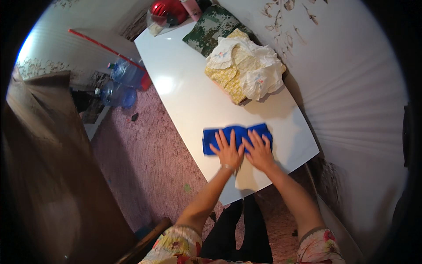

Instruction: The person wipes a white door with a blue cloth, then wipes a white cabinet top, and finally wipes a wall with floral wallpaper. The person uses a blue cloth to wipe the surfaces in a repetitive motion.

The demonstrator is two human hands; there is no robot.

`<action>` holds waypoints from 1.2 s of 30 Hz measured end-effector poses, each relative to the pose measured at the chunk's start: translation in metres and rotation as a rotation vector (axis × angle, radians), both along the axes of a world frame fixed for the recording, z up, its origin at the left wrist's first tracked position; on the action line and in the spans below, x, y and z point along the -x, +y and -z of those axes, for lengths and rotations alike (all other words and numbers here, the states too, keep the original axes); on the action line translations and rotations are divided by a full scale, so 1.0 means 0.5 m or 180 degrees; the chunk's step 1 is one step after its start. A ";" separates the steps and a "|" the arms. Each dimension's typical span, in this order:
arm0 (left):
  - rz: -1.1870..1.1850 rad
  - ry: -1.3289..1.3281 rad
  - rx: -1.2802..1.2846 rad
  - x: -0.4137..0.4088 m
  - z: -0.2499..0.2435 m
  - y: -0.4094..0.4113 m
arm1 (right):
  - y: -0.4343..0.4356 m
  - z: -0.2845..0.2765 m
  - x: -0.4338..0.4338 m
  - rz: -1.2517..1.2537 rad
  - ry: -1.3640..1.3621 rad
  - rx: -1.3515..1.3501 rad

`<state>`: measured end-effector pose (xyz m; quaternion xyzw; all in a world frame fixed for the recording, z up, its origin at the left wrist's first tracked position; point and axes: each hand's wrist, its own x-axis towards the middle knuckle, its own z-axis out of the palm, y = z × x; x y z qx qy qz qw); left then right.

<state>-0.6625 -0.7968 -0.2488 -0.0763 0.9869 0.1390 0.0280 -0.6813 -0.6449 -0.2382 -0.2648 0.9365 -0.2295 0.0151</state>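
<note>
A folded blue cloth (211,142) lies flat as a long strip across the near part of a white table (184,109). My left hand (228,151) rests palm down on its middle, fingers spread. Just to the right, my right hand (258,150) presses on the same cloth, its fingers also apart. The two thumbs almost meet. Neither hand grips the fabric. Farther up the table sits a pile of folded garments, with yellow floral cloth (227,77) beneath a white embroidered garment (260,74).
Behind the pile lies a folded camouflage cloth (211,29). A red shiny object (168,11) and a pink container (192,9) stand at the far end. Large water bottles (115,94) and a red pole (102,47) are left of the table. A wall (349,82) runs along the right.
</note>
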 end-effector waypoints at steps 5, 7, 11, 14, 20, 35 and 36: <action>-0.0326 0.0115 0.0100 0.075 0.014 -0.006 | -0.062 0.002 0.059 0.0436 0.0009 0.0105; -0.0449 0.0052 0.0130 0.005 0.022 0.015 | -0.045 0.010 0.005 0.0262 0.0105 0.0029; -0.0236 -0.0322 -0.0076 -0.216 -0.003 0.039 | 0.021 -0.014 -0.177 -0.0256 -0.0408 -0.0055; -0.0128 -0.0487 -0.0140 -0.337 -0.009 0.055 | 0.048 -0.026 -0.281 -0.0371 -0.0579 -0.0166; 0.0060 -0.0319 -0.0192 -0.206 -0.049 -0.062 | -0.021 -0.025 -0.191 -0.0391 -0.0295 -0.0082; -0.1541 0.0057 0.0212 0.114 0.035 0.208 | 0.161 0.021 0.227 -0.1015 0.0105 0.0130; -0.1480 0.0074 0.0196 0.139 0.034 0.244 | 0.196 0.018 0.234 -0.0871 0.0111 0.0128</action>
